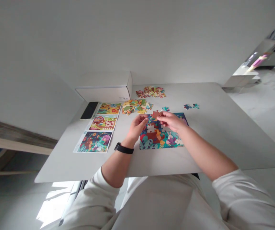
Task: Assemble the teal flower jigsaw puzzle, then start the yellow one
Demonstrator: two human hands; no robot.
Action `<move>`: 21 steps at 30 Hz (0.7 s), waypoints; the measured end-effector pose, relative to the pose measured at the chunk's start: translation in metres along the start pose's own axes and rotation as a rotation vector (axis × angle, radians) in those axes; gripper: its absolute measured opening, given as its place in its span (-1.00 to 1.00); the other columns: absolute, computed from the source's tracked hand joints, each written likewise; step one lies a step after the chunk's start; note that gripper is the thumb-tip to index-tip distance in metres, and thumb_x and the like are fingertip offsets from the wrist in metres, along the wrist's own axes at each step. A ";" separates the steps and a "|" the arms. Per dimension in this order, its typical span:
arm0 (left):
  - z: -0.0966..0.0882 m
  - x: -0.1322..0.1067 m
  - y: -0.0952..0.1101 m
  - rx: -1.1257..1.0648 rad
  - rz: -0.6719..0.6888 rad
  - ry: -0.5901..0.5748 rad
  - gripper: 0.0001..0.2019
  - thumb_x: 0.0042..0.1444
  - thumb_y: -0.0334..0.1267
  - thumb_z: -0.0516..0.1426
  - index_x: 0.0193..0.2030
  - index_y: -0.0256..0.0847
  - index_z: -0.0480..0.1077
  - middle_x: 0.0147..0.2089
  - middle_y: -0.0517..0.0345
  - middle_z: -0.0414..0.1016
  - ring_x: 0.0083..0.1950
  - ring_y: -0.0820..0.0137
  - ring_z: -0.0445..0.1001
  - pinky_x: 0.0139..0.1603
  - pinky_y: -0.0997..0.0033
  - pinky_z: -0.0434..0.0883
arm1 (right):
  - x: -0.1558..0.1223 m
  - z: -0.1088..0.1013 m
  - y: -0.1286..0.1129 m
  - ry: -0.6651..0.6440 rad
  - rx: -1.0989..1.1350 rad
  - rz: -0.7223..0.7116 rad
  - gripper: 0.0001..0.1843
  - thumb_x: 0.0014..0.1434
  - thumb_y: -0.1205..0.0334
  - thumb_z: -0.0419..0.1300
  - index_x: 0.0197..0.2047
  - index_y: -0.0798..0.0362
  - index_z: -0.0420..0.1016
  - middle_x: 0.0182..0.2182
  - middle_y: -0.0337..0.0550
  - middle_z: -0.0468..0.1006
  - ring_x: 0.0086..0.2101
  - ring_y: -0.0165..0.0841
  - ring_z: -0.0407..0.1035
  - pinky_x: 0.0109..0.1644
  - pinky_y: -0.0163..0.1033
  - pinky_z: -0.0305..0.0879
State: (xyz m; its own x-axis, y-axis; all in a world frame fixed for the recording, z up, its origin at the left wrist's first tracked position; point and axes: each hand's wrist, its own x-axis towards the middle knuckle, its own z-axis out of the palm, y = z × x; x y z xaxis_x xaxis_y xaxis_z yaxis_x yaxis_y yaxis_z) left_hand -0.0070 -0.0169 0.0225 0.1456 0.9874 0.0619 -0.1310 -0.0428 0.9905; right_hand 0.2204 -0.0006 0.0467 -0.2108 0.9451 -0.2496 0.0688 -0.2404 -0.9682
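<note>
A brownish-red jigsaw piece (155,114) is pinched between the thumb and fingers of my right hand (172,121), raised over the far part of a colourful jigsaw puzzle (161,142). My left hand (137,126) hovers at the puzzle's left edge, its fingers bent and thumb a little apart from the index finger. Nothing shows in it. The puzzle has a teal and dark blue animal scene. Grey tabletop shows through gaps near its middle. My right hand and forearm hide part of its right side.
Loose pieces lie in a near pile (136,106) and a far pile (152,92). Single pieces (187,106) lie to the right. Three picture sheets (95,142), a black phone (89,110) and a white box (104,93) occupy the table's left side. A wall stands behind.
</note>
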 end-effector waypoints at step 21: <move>0.004 -0.004 -0.002 0.036 -0.060 -0.088 -0.49 0.04 0.17 0.49 -0.24 -0.20 0.46 -0.36 0.23 0.48 -0.40 0.51 0.41 -0.46 0.56 0.36 | -0.012 0.014 0.033 -0.045 -0.040 -0.092 -0.55 0.05 -0.08 0.51 -0.07 -0.05 0.60 -0.22 -0.19 0.67 -0.35 -0.37 0.38 -0.41 -0.33 0.17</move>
State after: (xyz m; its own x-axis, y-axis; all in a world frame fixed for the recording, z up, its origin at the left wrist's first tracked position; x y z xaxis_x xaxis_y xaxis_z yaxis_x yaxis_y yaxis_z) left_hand -0.0037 -0.0213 0.0204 0.2379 0.9712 0.0115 -0.0845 0.0089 0.9964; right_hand 0.2116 -0.0232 0.0174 -0.2614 0.9517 -0.1611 0.0862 -0.1432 -0.9859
